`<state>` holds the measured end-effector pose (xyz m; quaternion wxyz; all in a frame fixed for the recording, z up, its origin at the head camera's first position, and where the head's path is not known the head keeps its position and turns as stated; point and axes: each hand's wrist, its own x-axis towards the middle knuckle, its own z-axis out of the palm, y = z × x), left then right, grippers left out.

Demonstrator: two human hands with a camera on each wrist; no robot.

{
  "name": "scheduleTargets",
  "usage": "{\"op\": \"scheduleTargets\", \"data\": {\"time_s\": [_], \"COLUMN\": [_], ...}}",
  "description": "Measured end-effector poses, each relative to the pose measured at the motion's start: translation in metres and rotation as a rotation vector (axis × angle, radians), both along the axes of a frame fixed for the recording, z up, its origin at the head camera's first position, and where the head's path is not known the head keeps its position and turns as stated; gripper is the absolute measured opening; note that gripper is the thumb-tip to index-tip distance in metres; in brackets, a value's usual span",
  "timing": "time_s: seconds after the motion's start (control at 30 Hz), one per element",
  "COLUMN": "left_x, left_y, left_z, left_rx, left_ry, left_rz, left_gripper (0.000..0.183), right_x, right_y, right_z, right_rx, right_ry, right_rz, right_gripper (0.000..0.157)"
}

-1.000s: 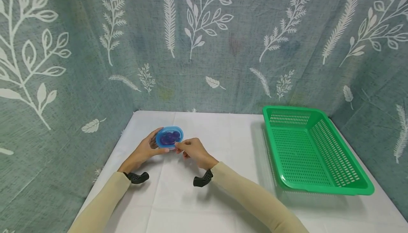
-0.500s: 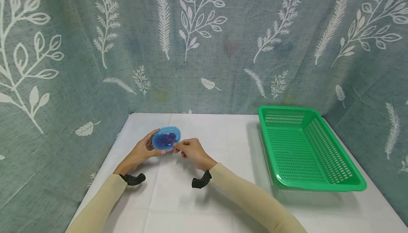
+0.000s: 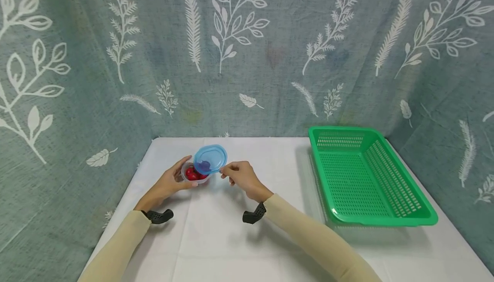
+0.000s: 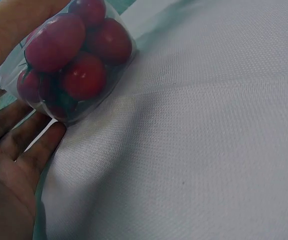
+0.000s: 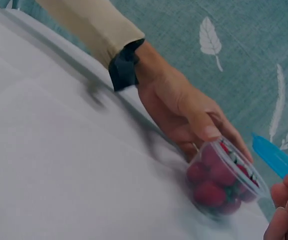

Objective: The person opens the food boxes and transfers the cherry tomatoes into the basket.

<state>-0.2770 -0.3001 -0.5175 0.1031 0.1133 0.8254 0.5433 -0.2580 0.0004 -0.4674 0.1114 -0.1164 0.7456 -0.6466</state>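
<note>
On the left part of the table, my left hand [image 3: 168,183] grips a small clear plastic container [image 3: 200,182], its thumb near the front rim and the fingers round the far side. Inside lie several red cherry tomatoes [image 3: 191,173] with green stems, also seen through the container wall [image 4: 115,82] in the left wrist view. My right hand [image 3: 244,180] pinches the edge of a translucent blue lid [image 3: 217,157]. The lid is tilted and raised off the rim, covering part of the tomatoes in the head view. A gap between lid [image 5: 274,155] and container [image 5: 218,192] shows in the right wrist view.
A green perforated plastic basket [image 3: 328,187] stands on the right side of the table. White cloth [image 3: 216,230] covers the tabletop. Grey-green fabric with white leaf prints [image 3: 247,80] hangs behind and at both sides.
The blue lid has come off the container, lifted up and to the right by my right hand, exposing the red tomatoes. My left hand keeps its grip. The head view has shifted slightly.
</note>
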Motion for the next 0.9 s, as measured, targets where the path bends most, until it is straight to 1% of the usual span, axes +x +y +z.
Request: {"op": "scheduleTargets", "data": {"time_s": [0.17,0.37,0.5,0.6,0.73,0.8,0.9], "left_x": [0.000,-0.001,-0.001,-0.001,-0.001,-0.001,-0.002], "left_y": [0.000,0.002,0.002,0.001,0.000,-0.001,-0.001], "left_z": [0.002,0.000,-0.002,-0.003,-0.004,-0.003,-0.002], "left_rx": [0.014,0.044,0.057,0.051,0.033,0.034,0.035], "left_ry": [0.009,0.016,0.019,0.016,0.010,0.009,0.011], "left_rz": [-0.007,-0.008,-0.009,-0.004,-0.003,-0.007,-0.018], "left_gripper": [0.102,0.103,0.103,0.105,0.107,0.108,0.107], "right_x": [-0.008,-0.019,-0.026,-0.030,-0.035,-0.039,-0.045], "right_y": [0.012,0.027,0.037,0.044,0.052,0.055,0.060], "right_z": [-0.002,-0.007,-0.011,-0.013,-0.016,-0.018,-0.021], "right_rx": [0.012,0.003,-0.010,0.001,0.030,0.035,0.039], "right_ry": [0.008,-0.015,-0.010,0.016,0.046,0.042,0.027], "right_rz": [-0.044,-0.089,-0.117,-0.127,-0.126,-0.133,-0.157], "right_gripper": [0.023,0.026,0.026,0.027,0.033,0.036,0.035]}}
